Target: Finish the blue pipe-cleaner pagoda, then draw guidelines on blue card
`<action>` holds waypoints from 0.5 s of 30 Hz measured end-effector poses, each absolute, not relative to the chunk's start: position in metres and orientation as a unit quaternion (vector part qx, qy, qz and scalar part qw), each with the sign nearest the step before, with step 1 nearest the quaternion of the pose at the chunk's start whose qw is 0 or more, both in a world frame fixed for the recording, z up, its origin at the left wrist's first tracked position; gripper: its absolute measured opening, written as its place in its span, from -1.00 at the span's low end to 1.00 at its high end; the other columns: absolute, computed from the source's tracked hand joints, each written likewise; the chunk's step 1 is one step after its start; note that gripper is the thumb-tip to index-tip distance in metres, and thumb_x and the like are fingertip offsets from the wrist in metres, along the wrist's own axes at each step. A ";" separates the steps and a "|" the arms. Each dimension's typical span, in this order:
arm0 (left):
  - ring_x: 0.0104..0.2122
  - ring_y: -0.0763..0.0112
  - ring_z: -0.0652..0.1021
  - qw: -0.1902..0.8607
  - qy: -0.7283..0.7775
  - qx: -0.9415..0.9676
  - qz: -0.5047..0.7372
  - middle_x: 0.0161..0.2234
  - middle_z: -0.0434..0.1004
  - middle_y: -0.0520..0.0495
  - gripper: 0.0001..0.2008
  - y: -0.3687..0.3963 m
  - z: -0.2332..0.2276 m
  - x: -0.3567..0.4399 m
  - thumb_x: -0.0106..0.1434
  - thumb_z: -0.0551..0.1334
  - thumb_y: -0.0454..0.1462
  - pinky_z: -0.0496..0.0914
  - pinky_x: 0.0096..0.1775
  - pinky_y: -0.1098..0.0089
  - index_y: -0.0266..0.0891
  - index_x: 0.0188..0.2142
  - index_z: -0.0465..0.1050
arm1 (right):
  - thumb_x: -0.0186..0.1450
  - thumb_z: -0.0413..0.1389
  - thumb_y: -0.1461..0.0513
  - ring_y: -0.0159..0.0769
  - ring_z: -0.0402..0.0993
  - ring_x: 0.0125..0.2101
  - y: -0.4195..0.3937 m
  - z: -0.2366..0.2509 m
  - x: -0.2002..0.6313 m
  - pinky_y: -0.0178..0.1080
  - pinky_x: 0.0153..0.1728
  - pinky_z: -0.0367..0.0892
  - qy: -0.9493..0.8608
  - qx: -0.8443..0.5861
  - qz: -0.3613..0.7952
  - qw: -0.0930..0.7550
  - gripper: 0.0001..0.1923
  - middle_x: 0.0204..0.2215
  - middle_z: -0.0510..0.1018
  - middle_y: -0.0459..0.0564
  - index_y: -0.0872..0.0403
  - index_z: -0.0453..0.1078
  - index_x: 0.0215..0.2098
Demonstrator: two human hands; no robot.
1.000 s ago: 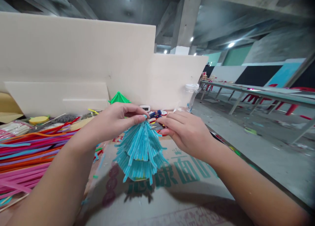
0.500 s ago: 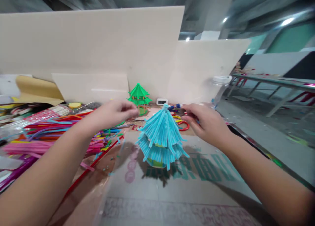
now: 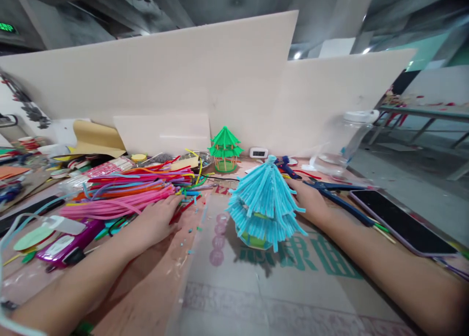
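A light blue pagoda model made of fuzzy craft sticks stands on printed cardboard in front of me. My left hand lies flat on the table, fingers spread, touching the near edge of a pile of pink, red and orange craft sticks. To the right of the blue model, my right hand rests on the table, partly hidden by the model; whether it holds anything cannot be told. Blue-handled pliers lie just beyond it.
A small green pagoda stands at the back near tall cream boards. A dark phone lies at the right, a clear plastic jar behind it. A purple tool and clutter fill the left side.
Both hands let go of the top of the blue model and dropped to the table, left hand to the stick pile, right hand beside the model. The view swung left and down.
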State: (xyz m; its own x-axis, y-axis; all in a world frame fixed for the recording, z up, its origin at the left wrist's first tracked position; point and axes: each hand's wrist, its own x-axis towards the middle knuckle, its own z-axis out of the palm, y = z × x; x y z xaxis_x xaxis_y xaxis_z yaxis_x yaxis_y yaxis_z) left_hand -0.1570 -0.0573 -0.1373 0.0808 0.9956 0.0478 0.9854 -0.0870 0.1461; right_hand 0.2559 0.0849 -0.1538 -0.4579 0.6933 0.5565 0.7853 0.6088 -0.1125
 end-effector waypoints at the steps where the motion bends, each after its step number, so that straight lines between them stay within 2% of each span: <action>1: 0.28 -0.10 0.28 0.010 0.670 0.739 0.064 0.34 0.18 -0.33 -0.31 -0.057 -0.140 -0.161 0.14 0.22 -0.33 0.19 0.22 -0.05 -0.26 0.29 0.20 | 0.33 0.03 0.24 -0.03 0.59 -0.14 0.086 -0.155 0.256 -0.18 -0.29 0.44 -0.851 -0.439 -0.076 0.279 -0.63 -0.07 0.65 0.06 0.01 0.47 0.07; 3: 0.31 -0.10 0.22 -0.039 0.657 0.751 0.056 0.36 0.14 -0.31 -0.43 -0.056 -0.144 -0.169 0.17 0.18 -0.39 0.08 0.26 -0.11 -0.26 0.21 0.32 | 0.33 0.03 0.23 -0.02 0.59 -0.13 0.086 -0.155 0.255 -0.17 -0.28 0.44 -0.853 -0.444 -0.066 0.266 -0.63 -0.07 0.65 0.05 0.00 0.47 0.07; 4: 0.30 -0.10 0.23 -0.059 0.649 0.757 0.052 0.34 0.18 -0.30 -0.53 -0.056 -0.144 -0.173 0.18 0.17 -0.40 0.06 0.26 -0.12 -0.25 0.10 0.43 | 0.33 0.03 0.22 -0.02 0.59 -0.13 0.086 -0.155 0.254 -0.17 -0.27 0.44 -0.854 -0.447 -0.061 0.261 -0.64 -0.07 0.65 0.06 0.00 0.47 0.06; 6: 0.23 -0.06 0.33 -0.088 0.631 0.769 0.041 0.24 0.35 -0.28 -0.76 -0.057 -0.143 -0.181 0.23 0.16 -0.40 0.10 0.23 -0.11 -0.23 -0.16 0.55 | 0.35 0.01 0.22 -0.01 0.59 -0.11 0.085 -0.153 0.254 -0.16 -0.26 0.44 -0.855 -0.451 -0.052 0.251 -0.66 -0.07 0.64 0.06 0.01 0.48 0.04; 8: 0.11 0.05 0.44 -0.103 0.615 0.782 0.030 0.05 0.51 -0.22 -0.89 -0.057 -0.142 -0.186 0.29 0.21 -0.34 0.22 0.17 -0.06 -0.24 -0.28 0.53 | 0.36 0.00 0.21 0.01 0.59 -0.09 0.084 -0.152 0.253 -0.16 -0.26 0.43 -0.856 -0.453 -0.046 0.244 -0.65 -0.05 0.64 0.07 0.02 0.47 0.04; 11: -0.12 0.25 0.55 -0.123 0.616 0.777 0.033 -0.16 0.55 -0.09 -0.83 -0.056 -0.141 -0.190 0.36 0.24 -0.19 0.41 0.01 0.08 -0.27 -0.20 0.49 | 0.37 -0.01 0.19 0.04 0.58 -0.07 0.083 -0.150 0.253 -0.14 -0.25 0.42 -0.859 -0.453 -0.039 0.234 -0.63 -0.03 0.63 0.08 0.04 0.44 0.09; 13: -0.20 0.32 0.56 -0.149 0.637 0.754 0.057 -0.17 0.54 -0.08 -0.77 -0.054 -0.137 -0.192 0.38 0.23 -0.14 0.48 -0.09 0.16 -0.28 -0.13 0.47 | 0.38 -0.01 0.18 0.05 0.57 -0.06 0.083 -0.150 0.252 -0.14 -0.24 0.42 -0.862 -0.452 -0.034 0.227 -0.63 0.00 0.62 0.08 0.03 0.42 0.10; 15: -0.18 0.30 0.56 -0.178 0.657 0.727 0.089 -0.13 0.53 -0.10 -0.75 -0.050 -0.127 -0.193 0.40 0.20 -0.15 0.49 -0.10 0.16 -0.27 -0.05 0.45 | 0.39 -0.02 0.17 0.05 0.57 -0.04 0.083 -0.151 0.252 -0.13 -0.22 0.42 -0.866 -0.449 -0.029 0.220 -0.64 0.02 0.60 0.07 0.03 0.42 0.09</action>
